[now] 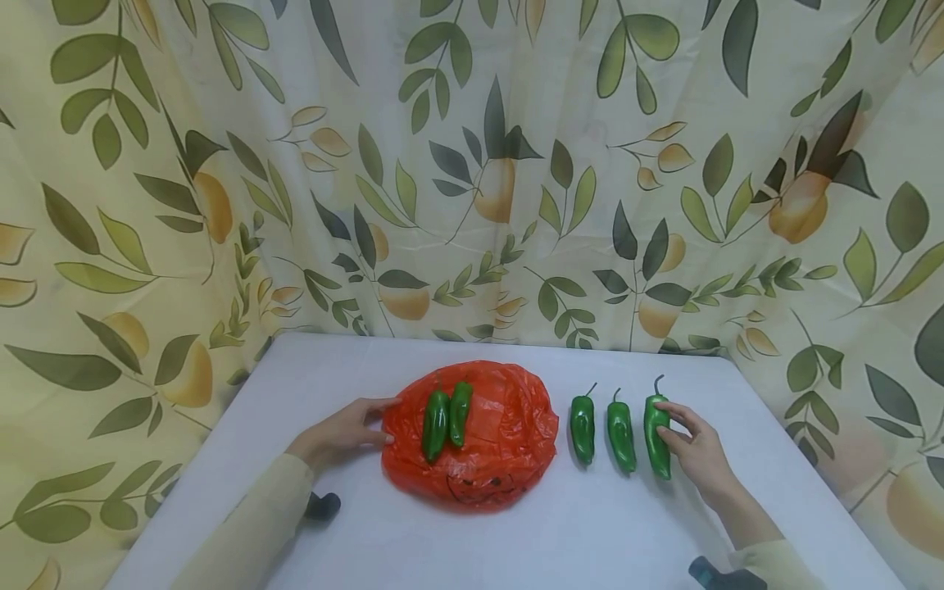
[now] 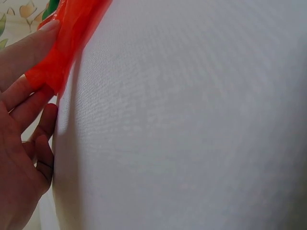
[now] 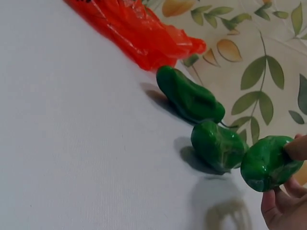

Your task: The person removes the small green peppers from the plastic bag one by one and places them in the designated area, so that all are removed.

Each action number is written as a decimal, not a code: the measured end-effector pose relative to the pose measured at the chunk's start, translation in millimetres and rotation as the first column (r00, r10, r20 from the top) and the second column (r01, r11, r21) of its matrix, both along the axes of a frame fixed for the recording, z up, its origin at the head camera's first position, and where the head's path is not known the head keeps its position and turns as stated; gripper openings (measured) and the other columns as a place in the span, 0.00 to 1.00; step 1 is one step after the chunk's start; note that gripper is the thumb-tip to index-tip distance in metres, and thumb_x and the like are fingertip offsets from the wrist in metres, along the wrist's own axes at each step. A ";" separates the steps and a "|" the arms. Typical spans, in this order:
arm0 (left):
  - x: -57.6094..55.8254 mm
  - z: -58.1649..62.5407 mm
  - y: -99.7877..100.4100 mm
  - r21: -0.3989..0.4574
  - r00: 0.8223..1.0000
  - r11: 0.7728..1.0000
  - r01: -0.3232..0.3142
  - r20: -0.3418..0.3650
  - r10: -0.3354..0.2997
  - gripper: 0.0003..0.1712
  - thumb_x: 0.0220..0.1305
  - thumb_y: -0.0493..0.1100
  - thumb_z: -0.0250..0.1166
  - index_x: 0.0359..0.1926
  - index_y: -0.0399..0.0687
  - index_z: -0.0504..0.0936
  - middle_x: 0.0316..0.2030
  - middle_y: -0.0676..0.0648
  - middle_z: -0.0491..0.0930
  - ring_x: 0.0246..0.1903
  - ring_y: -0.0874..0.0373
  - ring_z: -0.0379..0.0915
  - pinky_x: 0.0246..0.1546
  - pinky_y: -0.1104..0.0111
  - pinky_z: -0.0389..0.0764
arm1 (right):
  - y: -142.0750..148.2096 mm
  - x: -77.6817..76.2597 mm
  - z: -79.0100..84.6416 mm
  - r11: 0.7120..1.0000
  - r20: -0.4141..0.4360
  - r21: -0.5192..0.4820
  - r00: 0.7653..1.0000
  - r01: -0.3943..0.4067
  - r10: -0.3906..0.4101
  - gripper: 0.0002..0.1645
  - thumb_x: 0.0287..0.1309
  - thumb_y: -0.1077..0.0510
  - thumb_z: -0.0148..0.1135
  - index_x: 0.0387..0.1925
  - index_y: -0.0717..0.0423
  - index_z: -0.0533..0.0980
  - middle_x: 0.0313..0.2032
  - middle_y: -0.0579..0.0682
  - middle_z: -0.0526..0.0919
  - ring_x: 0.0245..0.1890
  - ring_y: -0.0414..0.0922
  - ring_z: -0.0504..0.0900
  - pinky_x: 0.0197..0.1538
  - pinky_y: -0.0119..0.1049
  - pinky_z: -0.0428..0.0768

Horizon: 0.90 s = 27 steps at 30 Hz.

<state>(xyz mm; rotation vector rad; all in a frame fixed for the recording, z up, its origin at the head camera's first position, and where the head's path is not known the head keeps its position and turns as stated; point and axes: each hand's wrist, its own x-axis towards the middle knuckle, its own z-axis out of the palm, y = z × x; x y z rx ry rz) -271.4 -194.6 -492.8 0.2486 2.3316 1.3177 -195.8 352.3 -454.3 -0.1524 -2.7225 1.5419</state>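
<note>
A red plastic bag [image 1: 509, 410] lies puffed out on the white table, with a drawn mark near its front edge. On top of it rest two green peppers, a wider one [image 1: 436, 426] and a slimmer one [image 1: 460, 413]. My left hand [image 1: 352, 430] pinches the bag's left edge, thumb [image 2: 29, 52] above and fingers underneath. To the right of the bag, two green peppers [image 1: 582, 428] [image 1: 621, 434] lie side by side, stems pointing away. My right hand [image 1: 701, 455] holds a third pepper [image 3: 268, 163] between thumb and fingers, just right of those two.
White tabletop [image 1: 575, 533] stretches around the bag and peppers. A curtain [image 1: 472, 270] printed with leaves and fruit hangs along the back and sides. Dark wrist-worn pieces show beside the left forearm [image 1: 322, 506] and the right forearm [image 1: 726, 574].
</note>
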 end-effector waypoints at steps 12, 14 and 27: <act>-1.1 -0.4 1.2 -0.036 1.000 0.999 -0.009 -0.016 0.008 0.42 0.56 0.45 0.75 0.71 0.68 0.71 0.74 0.48 0.66 0.77 0.42 0.52 0.74 0.34 0.53 | 11.1 -11.4 -9.6 0.999 0.071 0.024 0.997 0.041 -0.042 0.32 0.76 0.63 0.45 0.76 0.61 0.54 0.77 0.72 0.48 0.75 0.72 0.56 0.73 0.58 0.66; -0.9 0.0 0.8 -0.040 1.000 0.999 -0.006 -0.020 0.005 0.42 0.56 0.46 0.75 0.71 0.68 0.71 0.74 0.48 0.66 0.77 0.42 0.52 0.74 0.34 0.53 | 12.6 -13.3 -11.7 0.999 0.077 0.012 0.996 0.037 -0.038 0.32 0.76 0.63 0.45 0.76 0.62 0.53 0.77 0.72 0.48 0.75 0.72 0.55 0.74 0.60 0.64; -0.7 1.0 0.0 -0.027 1.000 0.999 0.018 -0.022 -0.018 0.42 0.56 0.45 0.75 0.72 0.66 0.71 0.75 0.48 0.65 0.77 0.41 0.51 0.75 0.34 0.51 | 20.9 -23.2 -26.1 0.999 0.087 0.007 0.996 0.034 -0.034 0.32 0.75 0.63 0.47 0.76 0.61 0.55 0.75 0.75 0.52 0.73 0.72 0.60 0.67 0.48 0.78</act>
